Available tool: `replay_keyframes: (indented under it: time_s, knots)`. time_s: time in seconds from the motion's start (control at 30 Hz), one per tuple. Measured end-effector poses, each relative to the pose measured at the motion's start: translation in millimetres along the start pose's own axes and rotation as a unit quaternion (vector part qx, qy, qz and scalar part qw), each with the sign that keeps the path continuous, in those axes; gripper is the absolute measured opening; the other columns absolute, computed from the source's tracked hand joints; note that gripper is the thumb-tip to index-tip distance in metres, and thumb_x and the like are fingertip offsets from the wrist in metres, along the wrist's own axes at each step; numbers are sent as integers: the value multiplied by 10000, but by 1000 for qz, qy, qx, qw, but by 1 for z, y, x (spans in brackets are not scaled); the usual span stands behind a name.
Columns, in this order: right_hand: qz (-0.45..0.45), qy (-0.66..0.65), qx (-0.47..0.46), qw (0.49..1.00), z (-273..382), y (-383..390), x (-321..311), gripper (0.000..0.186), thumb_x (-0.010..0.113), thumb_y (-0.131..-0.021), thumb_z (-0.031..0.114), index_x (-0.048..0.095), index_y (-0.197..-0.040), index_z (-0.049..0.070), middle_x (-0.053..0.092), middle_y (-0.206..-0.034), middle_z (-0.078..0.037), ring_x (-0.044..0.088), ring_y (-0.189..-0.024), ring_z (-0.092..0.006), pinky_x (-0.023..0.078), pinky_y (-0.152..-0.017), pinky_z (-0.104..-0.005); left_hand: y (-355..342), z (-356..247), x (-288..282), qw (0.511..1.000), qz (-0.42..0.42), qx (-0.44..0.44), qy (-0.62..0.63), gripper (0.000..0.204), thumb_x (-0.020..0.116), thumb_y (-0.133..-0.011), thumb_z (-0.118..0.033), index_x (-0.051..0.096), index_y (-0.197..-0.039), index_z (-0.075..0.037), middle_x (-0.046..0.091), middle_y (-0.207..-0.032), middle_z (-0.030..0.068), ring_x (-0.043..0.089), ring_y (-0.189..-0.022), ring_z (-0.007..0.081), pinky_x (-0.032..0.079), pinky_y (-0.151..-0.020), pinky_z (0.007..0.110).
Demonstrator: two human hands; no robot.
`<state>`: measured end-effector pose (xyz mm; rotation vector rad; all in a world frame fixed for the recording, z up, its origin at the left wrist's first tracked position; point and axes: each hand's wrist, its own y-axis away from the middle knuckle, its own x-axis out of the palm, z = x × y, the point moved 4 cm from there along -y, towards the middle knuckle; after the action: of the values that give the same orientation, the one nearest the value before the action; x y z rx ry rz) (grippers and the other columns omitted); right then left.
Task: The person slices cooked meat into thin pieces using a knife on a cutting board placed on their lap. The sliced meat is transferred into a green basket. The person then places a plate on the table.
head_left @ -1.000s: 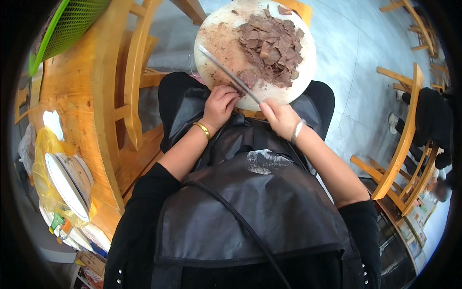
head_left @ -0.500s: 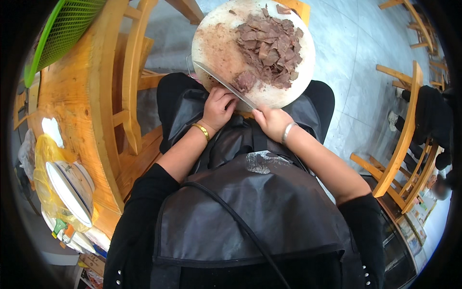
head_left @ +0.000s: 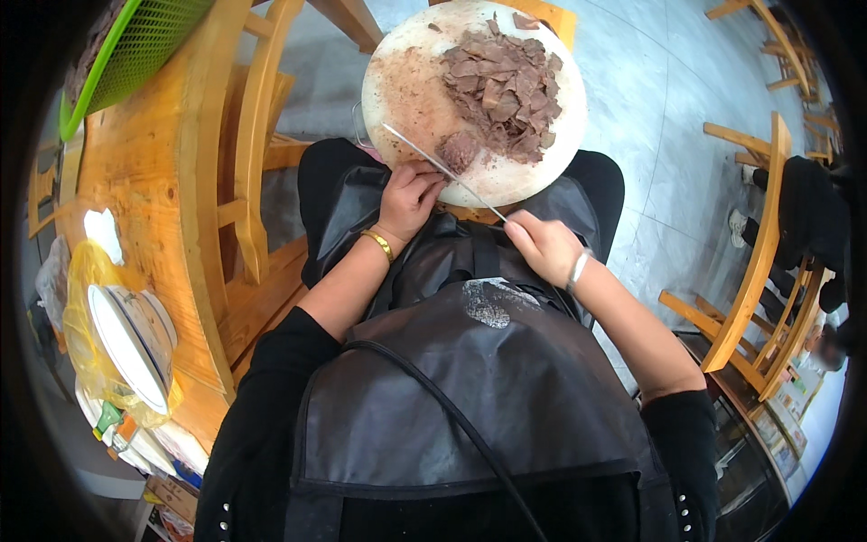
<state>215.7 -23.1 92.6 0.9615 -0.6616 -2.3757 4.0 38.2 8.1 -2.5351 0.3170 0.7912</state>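
Note:
A round white cutting board (head_left: pixel 397 86) stands in front of my knees, its left part stained brown. On its right half lies a heap of sliced brown meat (head_left: pixel 506 86). A small reddish clump of meat (head_left: pixel 458 151) sits by the near end of the heap, just beyond the blade. My right hand (head_left: pixel 545 246) is closed round the handle of a knife (head_left: pixel 441 166), whose long blade slants up and left over the near part of the board. Fingers bent, my left hand (head_left: pixel 411 197) is at the board's near edge against the blade; what its fingers grip is mostly hidden.
To my left is a wooden table (head_left: pixel 135 181) with a green mesh basket (head_left: pixel 144 54), a white bowl (head_left: pixel 131 348) and a yellow plastic bag (head_left: pixel 83 298). A wooden chair (head_left: pixel 253 154) stands beside it. More chairs (head_left: pixel 754 253) and a person in dark clothes (head_left: pixel 808 217) are at the right.
My right hand has drawn the knife toward me and to the right, so the blade sits farther back. The left hand stays nearly in place.

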Motion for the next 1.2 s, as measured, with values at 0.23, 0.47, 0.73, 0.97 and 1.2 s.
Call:
replay_keyframes:
  time_s: [0.23, 0.47, 0.73, 0.97, 1.2]
  knots:
    - [45, 37, 28, 998, -6, 12, -1, 367, 395, -964, 377, 563, -1021, 55, 636, -827, -240, 605, -812, -414, 466, -750, -478, -2, 0, 0, 1000, 6, -2, 18, 131, 710, -702, -13, 654, -819, -36, 606, -921, 95, 568, -888, 288, 482, -773, 355]
    - [7, 35, 27, 999, -4, -26, 16, 340, 431, -949, 360, 570, -1005, 55, 634, -809, -243, 608, -806, -425, 477, -733, -484, -2, 1, 0, 1000, 23, -1, 18, 145, 712, -702, -22, 651, -832, -38, 603, -915, 92, 565, -889, 289, 469, -787, 355]
    - [-30, -65, -28, 997, 1, -103, 29, 412, 400, -956, 433, 575, -1004, 63, 633, -795, -246, 610, -766, -429, 491, -721, -473, -8, -5, -1, 999, 36, 21, 3, 172, 688, -725, -31, 625, -884, -44, 583, -953, 87, 541, -925, 295, 462, -821, 378]
    - [-36, -83, -31, 995, -20, -72, -15, 422, 413, -971, 413, 580, -962, 26, 614, -671, -147, 594, -478, -233, 487, -495, -354, -25, -4, 1, 997, -18, -35, 62, 177, 584, -861, -47, 609, -1034, -23, 593, -1070, 133, 585, -975, 301, 469, -850, 339]
    - [-56, -209, 61, 974, -15, -26, -1, 422, 413, -972, 424, 570, -1033, 37, 553, -568, -83, 551, -433, -172, 465, -452, -311, -35, 9, 6, 990, 109, -90, 25, 321, 620, -766, -37, 571, -1083, -36, 573, -1072, 133, 576, -981, 310, 471, -863, 359]
